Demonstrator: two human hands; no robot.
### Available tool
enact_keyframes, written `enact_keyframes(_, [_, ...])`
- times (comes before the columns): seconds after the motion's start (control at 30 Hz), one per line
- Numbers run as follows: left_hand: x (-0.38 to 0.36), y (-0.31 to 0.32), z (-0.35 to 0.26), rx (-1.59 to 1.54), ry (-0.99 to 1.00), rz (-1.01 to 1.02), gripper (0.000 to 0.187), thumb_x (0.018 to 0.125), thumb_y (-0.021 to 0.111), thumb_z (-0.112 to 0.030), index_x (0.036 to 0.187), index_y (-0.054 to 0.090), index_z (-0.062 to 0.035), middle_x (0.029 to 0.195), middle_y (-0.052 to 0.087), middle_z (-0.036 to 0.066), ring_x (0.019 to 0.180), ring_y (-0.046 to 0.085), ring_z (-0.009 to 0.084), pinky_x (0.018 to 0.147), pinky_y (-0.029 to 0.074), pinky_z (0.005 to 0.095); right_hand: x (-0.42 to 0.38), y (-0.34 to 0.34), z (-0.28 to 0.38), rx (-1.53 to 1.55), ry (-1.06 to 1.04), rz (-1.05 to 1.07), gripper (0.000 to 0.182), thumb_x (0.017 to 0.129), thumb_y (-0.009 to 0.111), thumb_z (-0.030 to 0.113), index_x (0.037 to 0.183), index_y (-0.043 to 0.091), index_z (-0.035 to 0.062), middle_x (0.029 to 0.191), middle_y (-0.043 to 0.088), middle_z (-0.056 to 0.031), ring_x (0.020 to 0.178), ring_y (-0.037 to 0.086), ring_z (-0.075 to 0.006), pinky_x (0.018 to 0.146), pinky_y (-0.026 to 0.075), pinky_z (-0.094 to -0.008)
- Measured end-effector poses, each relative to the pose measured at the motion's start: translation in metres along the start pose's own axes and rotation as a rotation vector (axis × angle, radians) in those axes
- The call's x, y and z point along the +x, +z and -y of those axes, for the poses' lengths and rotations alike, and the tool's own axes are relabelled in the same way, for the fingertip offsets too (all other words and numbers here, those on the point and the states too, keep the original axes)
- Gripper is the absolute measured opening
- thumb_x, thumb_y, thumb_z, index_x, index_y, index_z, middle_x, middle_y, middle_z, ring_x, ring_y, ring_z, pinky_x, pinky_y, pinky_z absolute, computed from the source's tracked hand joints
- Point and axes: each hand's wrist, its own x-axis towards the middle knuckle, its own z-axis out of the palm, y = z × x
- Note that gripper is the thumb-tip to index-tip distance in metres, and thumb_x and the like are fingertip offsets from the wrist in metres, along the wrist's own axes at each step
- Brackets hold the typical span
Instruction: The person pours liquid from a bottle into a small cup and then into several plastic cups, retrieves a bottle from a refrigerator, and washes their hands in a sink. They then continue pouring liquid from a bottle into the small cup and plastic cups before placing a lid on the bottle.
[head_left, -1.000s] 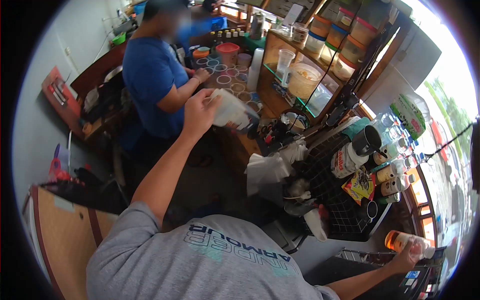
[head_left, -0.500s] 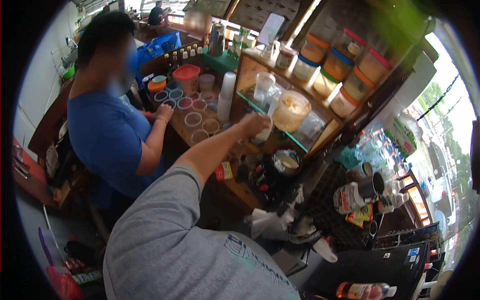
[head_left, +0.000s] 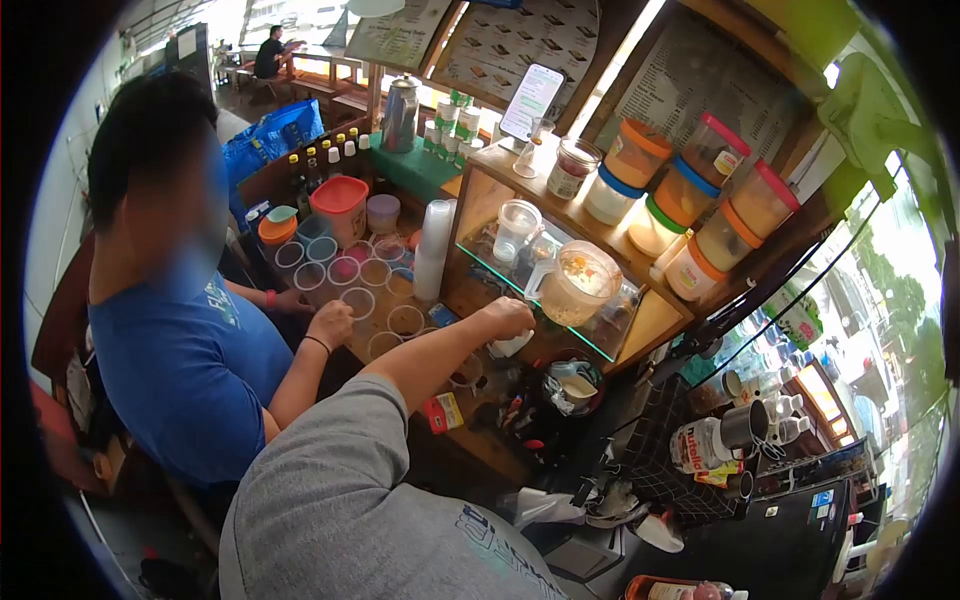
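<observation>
My left hand (head_left: 508, 318) reaches out at the end of my grey-sleeved arm, its fingers closed on a whitish cup (head_left: 513, 343) that it partly covers. It is in front of the glass shelf, just left of a clear pitcher (head_left: 580, 285) with pale crumbly contents. At the bottom edge, fingers of my right hand (head_left: 706, 592) appear wrapped around a bottle (head_left: 655, 588) of amber liquid; the frame cuts off most of that hand. Left of my arm, several open clear plastic cups (head_left: 357, 302) stand on the wooden counter (head_left: 455, 325), near a tall stack of cups (head_left: 434, 250).
A person in a blue shirt (head_left: 190, 350) stands at the left, hands by the cups. Lidded tubs (head_left: 684, 192) and a phone (head_left: 532, 102) top the shelf unit. A pot (head_left: 572, 388) stands below it. A Nutella jar (head_left: 695, 445) sits at the right.
The camera view has shifted, bringing more of the wall boards into sight. My left hand has lowered slightly with the cup. The bottle has moved left and down. The other person's hand is nearer the cups.
</observation>
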Motion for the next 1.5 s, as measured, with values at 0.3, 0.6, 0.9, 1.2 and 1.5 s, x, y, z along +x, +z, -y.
enact_keyframes(0.3, [0.006, 0.021, -0.007, 0.157, -0.01, -0.07, 0.015, 0.084, 0.068, -0.013, 0.091, 0.08, -0.0084, 0.1, 0.079, 0.014, 0.097, 0.077, 0.0326, 0.08, 0.062, 0.0447, -0.005, 0.031, 0.004, 0.086, 0.011, 0.065, 0.036, 0.082, 0.086, 0.001, 0.113, 0.072, -0.0091, 0.107, 0.073, -0.0115, 0.098, 0.069, -0.0218, 0.092, 0.056, -0.0403])
enact_keyframes(0.6, [-0.008, -0.012, -0.023, 0.103, -0.042, 0.067, 0.016, 0.085, 0.068, -0.009, 0.094, 0.081, -0.0055, 0.104, 0.078, 0.017, 0.101, 0.076, 0.034, 0.084, 0.061, 0.0453, -0.012, 0.039, -0.021, 0.162, 0.044, 0.197, 0.046, 0.086, 0.081, 0.011, 0.125, 0.063, -0.0065, 0.111, 0.066, -0.0084, 0.103, 0.064, -0.0161, 0.099, 0.049, -0.0338])
enact_keyframes(0.9, [0.008, 0.035, 0.001, 0.086, -0.079, -0.074, 0.014, 0.087, 0.075, -0.022, 0.097, 0.076, -0.0111, 0.101, 0.077, 0.012, 0.101, 0.074, 0.033, 0.084, 0.06, 0.0478, -0.019, 0.037, -0.033, 0.189, 0.054, 0.258, 0.041, 0.083, 0.077, 0.001, 0.12, 0.06, -0.0041, 0.115, 0.058, -0.0083, 0.11, 0.06, -0.0198, 0.102, 0.052, -0.04])
enact_keyframes(1.2, [-0.067, -0.151, -0.027, -0.444, -0.446, -0.978, 0.03, 0.087, 0.074, -0.025, 0.109, 0.072, -0.0054, 0.102, 0.075, 0.022, 0.1, 0.072, 0.0397, 0.088, 0.056, 0.0501, -0.037, 0.04, 0.002, 0.113, 0.086, 0.116, 0.027, 0.082, 0.085, -0.003, 0.106, 0.071, -0.0041, 0.109, 0.068, -0.0086, 0.098, 0.065, -0.0211, 0.088, 0.056, -0.0393])
enact_keyframes(1.5, [0.019, -0.238, 0.074, -0.336, -0.573, -1.062, 0.064, 0.08, 0.086, -0.039, 0.126, 0.07, 0.0015, 0.119, 0.075, 0.022, 0.115, 0.071, 0.0365, 0.099, 0.055, 0.0443, -0.04, 0.016, -0.015, -0.081, 0.009, 0.191, 0.021, 0.083, 0.082, -0.003, 0.1, 0.069, -0.0019, 0.103, 0.065, -0.0064, 0.094, 0.062, -0.0196, 0.084, 0.055, -0.0363])
